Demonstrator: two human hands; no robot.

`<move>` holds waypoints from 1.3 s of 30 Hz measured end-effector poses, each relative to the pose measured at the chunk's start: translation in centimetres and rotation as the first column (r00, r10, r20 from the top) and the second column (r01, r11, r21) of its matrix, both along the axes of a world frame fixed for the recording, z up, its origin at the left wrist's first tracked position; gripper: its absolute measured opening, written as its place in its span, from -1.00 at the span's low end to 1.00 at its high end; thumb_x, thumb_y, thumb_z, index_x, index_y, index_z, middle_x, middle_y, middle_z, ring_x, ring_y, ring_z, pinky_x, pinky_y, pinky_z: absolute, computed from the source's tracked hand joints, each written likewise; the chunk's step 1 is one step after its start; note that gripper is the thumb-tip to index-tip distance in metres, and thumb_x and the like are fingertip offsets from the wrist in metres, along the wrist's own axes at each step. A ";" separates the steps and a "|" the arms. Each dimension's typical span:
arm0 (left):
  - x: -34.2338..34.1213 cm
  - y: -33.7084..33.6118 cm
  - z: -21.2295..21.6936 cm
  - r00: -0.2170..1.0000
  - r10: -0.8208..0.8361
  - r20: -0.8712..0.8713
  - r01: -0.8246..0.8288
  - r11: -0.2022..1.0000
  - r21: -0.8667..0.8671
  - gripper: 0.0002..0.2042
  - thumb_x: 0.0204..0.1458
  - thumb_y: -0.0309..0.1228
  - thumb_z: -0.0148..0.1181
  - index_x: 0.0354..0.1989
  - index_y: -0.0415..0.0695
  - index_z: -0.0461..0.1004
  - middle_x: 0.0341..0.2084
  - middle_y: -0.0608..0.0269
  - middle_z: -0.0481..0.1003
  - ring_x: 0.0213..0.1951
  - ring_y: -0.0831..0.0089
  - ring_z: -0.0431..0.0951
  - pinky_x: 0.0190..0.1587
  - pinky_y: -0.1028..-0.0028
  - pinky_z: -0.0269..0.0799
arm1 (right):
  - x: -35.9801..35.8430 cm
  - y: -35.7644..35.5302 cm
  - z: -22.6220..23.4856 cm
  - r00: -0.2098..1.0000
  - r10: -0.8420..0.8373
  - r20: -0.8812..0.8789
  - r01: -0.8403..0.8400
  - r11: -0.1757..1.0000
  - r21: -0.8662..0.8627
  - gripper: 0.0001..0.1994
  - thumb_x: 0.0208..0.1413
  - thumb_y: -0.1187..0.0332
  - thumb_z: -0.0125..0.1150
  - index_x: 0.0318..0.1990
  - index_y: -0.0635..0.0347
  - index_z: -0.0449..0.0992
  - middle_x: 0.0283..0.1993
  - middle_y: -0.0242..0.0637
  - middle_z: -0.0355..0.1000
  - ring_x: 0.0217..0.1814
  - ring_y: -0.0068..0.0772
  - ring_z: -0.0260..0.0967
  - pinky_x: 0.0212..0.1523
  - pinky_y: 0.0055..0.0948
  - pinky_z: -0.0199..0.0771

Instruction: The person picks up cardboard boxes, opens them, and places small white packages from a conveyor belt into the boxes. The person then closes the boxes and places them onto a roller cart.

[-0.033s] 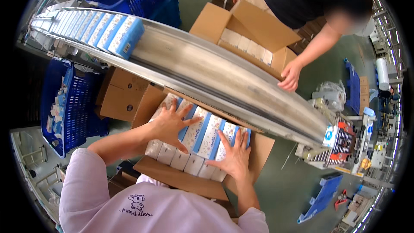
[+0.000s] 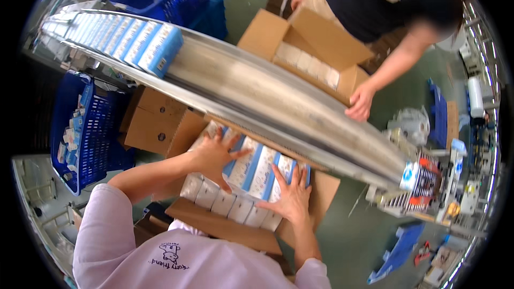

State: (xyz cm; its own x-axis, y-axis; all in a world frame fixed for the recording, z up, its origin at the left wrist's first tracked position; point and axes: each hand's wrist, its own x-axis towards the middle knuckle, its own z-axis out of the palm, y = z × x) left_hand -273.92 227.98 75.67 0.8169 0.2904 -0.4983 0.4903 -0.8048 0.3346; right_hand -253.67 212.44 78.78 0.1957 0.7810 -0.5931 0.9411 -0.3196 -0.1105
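Note:
A cardboard carton (image 2: 225, 223) stands open in front of me, with white-and-blue tissue packs (image 2: 261, 170) lying in a row across its top. Several white pack ends show in a row on the near side. My left hand (image 2: 209, 159) is spread over the left part of the top row, its thumb toward the near edge. Fingers apart, my right hand (image 2: 293, 198) rests on the right end of that row. Both hands touch the packs without wrapping round any single one. The carton's bottom is hidden.
A metal conveyor (image 2: 257, 88) runs beyond my carton, with a line of blue-and-white packs (image 2: 160, 48) at left. Across it, a co-worker's hand (image 2: 362, 101) touches another open carton (image 2: 262, 35). A blue basket (image 2: 99, 139) of packs and brown boxes (image 2: 152, 123) stand left.
The view has shifted slightly, with some blur. Both my hands stay spread on the top row of packs, nearly in the same place.

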 end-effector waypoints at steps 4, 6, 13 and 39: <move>3.4 4.3 -6.7 0.992 -0.117 -0.056 0.082 0.902 -0.424 0.13 -0.47 0.43 0.11 0.31 0.03 -0.06 0.27 -0.08 -0.06 0.29 0.11 -0.04 0.24 0.22 -0.03 | 6.1 4.2 -4.9 0.934 0.077 -0.349 -0.121 0.987 -0.108 -0.03 -0.39 -0.32 0.25 0.25 -0.11 0.14 0.26 0.07 0.02 0.33 0.05 -0.08 0.17 -0.20 0.16; 4.8 5.6 -6.5 0.995 -0.037 -0.092 -0.010 0.885 -0.465 -0.04 -0.31 0.34 0.09 0.22 -0.12 0.14 0.13 -0.07 0.20 0.18 0.14 0.19 0.16 0.27 0.12 | 7.0 5.3 -6.6 0.904 -0.012 -0.428 -0.026 0.996 -0.081 -0.22 -0.25 -0.24 0.21 0.13 0.02 0.32 0.09 0.05 0.27 0.18 0.00 0.16 0.09 -0.26 0.25; 0.1 -1.3 0.0 0.808 0.574 0.136 -0.578 0.816 -0.007 -0.34 -0.11 0.12 0.12 -0.11 -0.33 0.35 -0.24 -0.07 0.37 -0.14 0.07 0.40 -0.14 0.29 0.40 | 1.4 -1.6 -4.1 0.958 -0.267 0.106 0.144 0.766 0.627 -0.52 -0.10 -0.09 0.18 -0.23 0.16 0.44 -0.31 -0.09 0.39 -0.28 -0.09 0.38 -0.35 -0.15 0.40; 1.2 -2.4 -11.4 0.804 -0.001 0.595 -0.090 0.988 0.124 -0.66 0.02 -0.39 -0.01 -0.01 -0.22 0.36 0.04 0.06 0.32 0.12 0.18 0.29 0.13 0.33 0.23 | -3.2 -9.7 -5.1 0.790 0.196 -0.581 -0.190 0.979 0.072 -0.32 -0.12 0.07 0.27 0.16 0.12 0.20 0.15 0.00 0.18 0.24 0.10 0.05 0.16 -0.08 0.13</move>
